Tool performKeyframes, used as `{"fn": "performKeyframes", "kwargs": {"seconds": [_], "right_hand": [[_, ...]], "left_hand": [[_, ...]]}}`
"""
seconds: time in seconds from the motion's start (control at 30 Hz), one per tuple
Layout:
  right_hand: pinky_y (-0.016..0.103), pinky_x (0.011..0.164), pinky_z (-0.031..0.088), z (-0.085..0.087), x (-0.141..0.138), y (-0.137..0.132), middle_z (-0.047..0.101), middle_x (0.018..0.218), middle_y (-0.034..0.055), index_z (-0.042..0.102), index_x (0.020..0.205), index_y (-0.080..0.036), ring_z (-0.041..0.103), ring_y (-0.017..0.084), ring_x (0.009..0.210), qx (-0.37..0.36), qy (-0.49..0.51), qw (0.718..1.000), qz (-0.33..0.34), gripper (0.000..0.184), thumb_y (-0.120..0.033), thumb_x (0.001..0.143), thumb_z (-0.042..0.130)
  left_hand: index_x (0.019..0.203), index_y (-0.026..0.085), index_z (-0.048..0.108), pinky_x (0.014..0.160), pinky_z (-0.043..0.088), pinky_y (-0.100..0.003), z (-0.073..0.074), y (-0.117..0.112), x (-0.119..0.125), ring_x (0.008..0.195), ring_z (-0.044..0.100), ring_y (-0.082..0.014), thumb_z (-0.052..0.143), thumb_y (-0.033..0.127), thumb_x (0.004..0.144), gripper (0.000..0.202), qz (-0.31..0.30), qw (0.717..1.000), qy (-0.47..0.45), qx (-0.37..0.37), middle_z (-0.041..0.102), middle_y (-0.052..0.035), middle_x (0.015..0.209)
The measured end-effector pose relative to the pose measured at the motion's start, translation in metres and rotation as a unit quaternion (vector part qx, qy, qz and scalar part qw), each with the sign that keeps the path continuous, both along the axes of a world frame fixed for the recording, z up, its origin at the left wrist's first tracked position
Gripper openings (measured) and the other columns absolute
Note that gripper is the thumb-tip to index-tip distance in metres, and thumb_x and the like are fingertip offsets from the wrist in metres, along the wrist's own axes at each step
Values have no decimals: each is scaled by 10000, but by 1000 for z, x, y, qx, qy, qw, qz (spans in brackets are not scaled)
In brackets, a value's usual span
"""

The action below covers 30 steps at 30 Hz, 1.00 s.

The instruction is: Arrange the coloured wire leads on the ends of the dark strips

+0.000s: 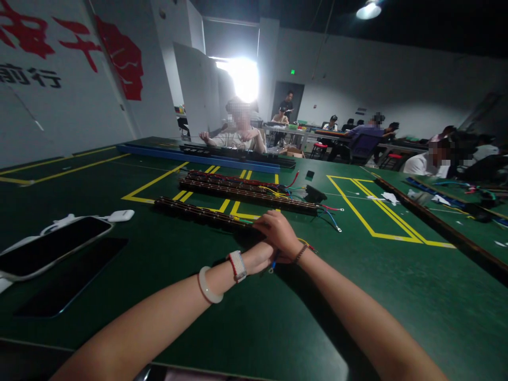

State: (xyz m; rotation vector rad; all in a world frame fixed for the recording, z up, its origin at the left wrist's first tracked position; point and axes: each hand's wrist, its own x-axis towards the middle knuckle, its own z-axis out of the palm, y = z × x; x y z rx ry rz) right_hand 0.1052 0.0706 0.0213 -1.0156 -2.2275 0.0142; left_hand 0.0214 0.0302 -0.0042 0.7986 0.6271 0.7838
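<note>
My right hand (278, 232) lies curled over the near end of a long dark strip (198, 212) with wires on the green table (166, 296), and it covers most of my left hand (260, 255) beneath it. The fingers of both are pressed together around the strip's end; coloured wires (273, 262) stick out below them. My left wrist wears a pale bangle (208, 286) and a woven band. Two more strips (246, 188) with red, blue and black leads lie just beyond.
A phone (51, 246) and a dark tablet (67, 280) lie at the left, beside a white earbud case (121, 215). Yellow lines mark the table. A person (238, 135) sits opposite; other people work at tables to the right and back.
</note>
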Motion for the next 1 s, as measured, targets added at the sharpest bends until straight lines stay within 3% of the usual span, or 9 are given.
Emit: {"fn": "performKeyframes", "kwargs": {"seconds": [0.07,0.2,0.37,0.5,0.67,0.87,1.0], "right_hand": [[255,690,404,-5,-8,7,593,781,30,651,772,-186,529,149,751,-8,-6,1000,-12,98,-268,823,634],[244,677,393,-10,-11,12,583,803,28,649,791,-179,524,138,747,-19,-14,1000,-14,90,-249,836,616],[259,681,372,-6,-11,11,568,762,25,672,794,-186,505,149,741,-14,-72,997,-15,105,-272,830,625],[298,746,371,-2,-7,1,593,900,51,690,946,-235,499,181,841,9,-96,995,-11,172,-340,851,593],[349,836,385,-4,27,-19,553,1108,92,570,1204,-233,490,216,976,45,-38,997,-47,341,-355,889,522],[358,820,391,-29,91,-32,592,1030,88,612,1122,-219,520,222,953,42,-59,991,-112,271,-315,881,534],[326,771,377,-41,104,-34,615,961,67,634,1104,-246,533,201,882,6,-104,987,-122,242,-294,892,527]], "left_hand": [[1011,153,570,797,502,-304,1,0,0,897,629,-163,379,86,849,259,9,1000,-15,-10,666,-59,945],[1019,138,585,813,504,-333,-5,6,-1,961,619,-190,361,116,867,271,-35,999,-36,-19,662,-75,978],[1003,138,604,865,488,-343,-15,11,-1,1000,606,-196,361,114,860,282,-12,999,-36,-17,659,-90,1025],[1024,148,597,860,489,-355,-18,11,0,992,607,-200,415,95,835,268,-15,1000,-24,6,654,-93,1058],[974,132,601,832,498,-367,-17,9,-4,878,645,-189,485,127,833,183,-53,998,0,35,682,-96,915],[885,56,575,899,454,-391,-9,8,-11,825,670,-194,421,148,894,180,-68,997,-17,-41,678,-152,828],[879,60,572,830,473,-342,-4,7,-15,765,667,-174,428,218,909,215,-67,996,39,-40,674,-144,813]]}}
